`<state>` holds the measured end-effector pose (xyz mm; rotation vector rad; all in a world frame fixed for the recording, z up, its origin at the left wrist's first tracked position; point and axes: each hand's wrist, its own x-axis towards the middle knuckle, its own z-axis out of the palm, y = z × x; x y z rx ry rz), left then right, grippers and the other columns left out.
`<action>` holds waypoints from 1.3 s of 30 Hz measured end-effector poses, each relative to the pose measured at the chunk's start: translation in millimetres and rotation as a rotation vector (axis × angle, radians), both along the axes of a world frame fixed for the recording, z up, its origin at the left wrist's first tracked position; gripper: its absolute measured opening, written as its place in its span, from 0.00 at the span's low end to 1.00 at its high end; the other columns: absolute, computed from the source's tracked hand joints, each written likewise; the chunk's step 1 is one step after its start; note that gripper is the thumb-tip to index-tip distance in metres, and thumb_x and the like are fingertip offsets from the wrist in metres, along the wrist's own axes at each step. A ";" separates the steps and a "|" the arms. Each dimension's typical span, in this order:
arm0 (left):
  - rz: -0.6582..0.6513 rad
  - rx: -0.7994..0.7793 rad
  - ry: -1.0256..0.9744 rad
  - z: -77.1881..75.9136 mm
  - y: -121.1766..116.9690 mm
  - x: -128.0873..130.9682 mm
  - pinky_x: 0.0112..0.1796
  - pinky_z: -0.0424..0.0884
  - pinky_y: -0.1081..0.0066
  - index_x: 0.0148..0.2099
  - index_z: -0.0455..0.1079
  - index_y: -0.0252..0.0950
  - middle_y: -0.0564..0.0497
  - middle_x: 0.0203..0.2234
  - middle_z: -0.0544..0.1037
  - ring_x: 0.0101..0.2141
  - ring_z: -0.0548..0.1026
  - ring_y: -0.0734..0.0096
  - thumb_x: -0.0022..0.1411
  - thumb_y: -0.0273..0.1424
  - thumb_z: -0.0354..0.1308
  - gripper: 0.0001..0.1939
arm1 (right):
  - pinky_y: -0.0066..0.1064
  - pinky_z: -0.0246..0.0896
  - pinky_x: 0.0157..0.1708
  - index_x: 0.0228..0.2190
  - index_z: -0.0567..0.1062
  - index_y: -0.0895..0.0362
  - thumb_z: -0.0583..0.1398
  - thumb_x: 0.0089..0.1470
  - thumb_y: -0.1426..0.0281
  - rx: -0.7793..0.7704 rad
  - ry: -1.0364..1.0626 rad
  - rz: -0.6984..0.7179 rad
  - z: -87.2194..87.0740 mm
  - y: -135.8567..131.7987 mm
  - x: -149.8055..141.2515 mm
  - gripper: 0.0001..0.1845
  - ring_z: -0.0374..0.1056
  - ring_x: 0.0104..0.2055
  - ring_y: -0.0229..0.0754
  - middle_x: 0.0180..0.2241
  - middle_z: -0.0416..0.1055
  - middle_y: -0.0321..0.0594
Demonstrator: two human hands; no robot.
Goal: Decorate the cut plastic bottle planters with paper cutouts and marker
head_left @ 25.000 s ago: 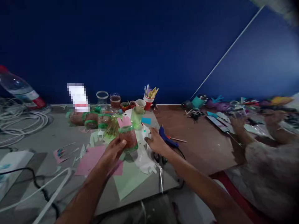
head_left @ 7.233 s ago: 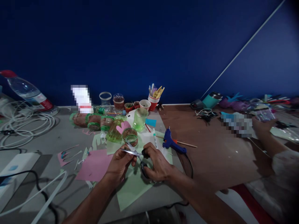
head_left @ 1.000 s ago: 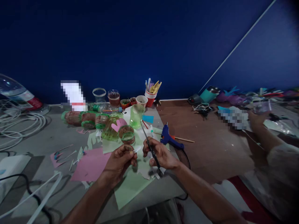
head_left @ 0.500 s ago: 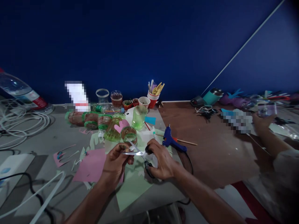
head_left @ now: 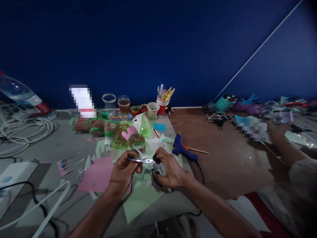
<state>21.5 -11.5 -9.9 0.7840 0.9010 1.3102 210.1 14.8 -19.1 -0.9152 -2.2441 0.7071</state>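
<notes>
My right hand (head_left: 170, 168) is closed round the black handles of a pair of scissors (head_left: 148, 161). The blades are spread apart and point left, toward my left hand (head_left: 125, 170). That hand is pinched by the blade tips, on something small and pale that I cannot make out. Just beyond the blades stands a cut bottle ring with a green edge (head_left: 137, 142). A pink paper cutout (head_left: 129, 133) leans beside it. Under my hands lie green paper (head_left: 142, 201) and, to the left, a pink sheet (head_left: 96, 175).
A blue glue gun (head_left: 182, 147) lies right of my hands, its cord trailing forward. Behind are a green bottle piece (head_left: 148, 125), a cup of plastic cutlery (head_left: 162, 105) and a row of bottle sections (head_left: 96, 126). Another person's arm (head_left: 282, 142) reaches in at right.
The scissor blades sit slightly closer together than before, and the handles have shifted a little. Both hands stay in nearly the same place.
</notes>
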 end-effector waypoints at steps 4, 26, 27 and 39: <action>0.008 0.023 0.003 -2.0 0.0 0.2 0.24 0.58 0.76 0.30 0.67 0.36 0.58 0.16 0.67 0.18 0.64 0.81 0.54 0.31 0.62 0.07 | 0.33 0.52 0.28 0.30 0.58 0.54 0.55 0.38 0.68 0.003 0.008 0.019 -0.8 0.5 -0.1 0.14 0.55 0.32 0.42 0.31 0.57 0.39; 0.042 0.001 -0.032 -4.7 1.0 -0.2 0.23 0.60 0.76 0.30 0.68 0.35 0.59 0.17 0.67 0.17 0.62 0.83 0.52 0.29 0.63 0.06 | 0.32 0.49 0.29 0.25 0.53 0.53 0.51 0.39 0.71 -0.147 0.023 0.123 1.3 2.2 -2.7 0.09 0.52 0.30 0.40 0.28 0.54 0.35; 0.042 0.000 -0.028 -5.1 1.1 -0.5 0.23 0.60 0.76 0.30 0.68 0.35 0.59 0.17 0.67 0.17 0.62 0.83 0.52 0.29 0.63 0.06 | 0.32 0.49 0.29 0.25 0.53 0.53 0.51 0.39 0.71 -0.161 0.010 0.124 1.4 1.8 -2.6 0.09 0.52 0.30 0.40 0.28 0.54 0.35; 0.062 -0.036 0.014 2.8 1.6 -0.7 0.22 0.59 0.75 0.28 0.68 0.34 0.58 0.16 0.66 0.17 0.61 0.83 0.50 0.31 0.64 0.08 | 0.30 0.47 0.29 0.24 0.52 0.54 0.50 0.44 0.72 -0.276 -0.047 0.156 13.0 -1.0 -2.0 0.07 0.50 0.28 0.37 0.27 0.53 0.34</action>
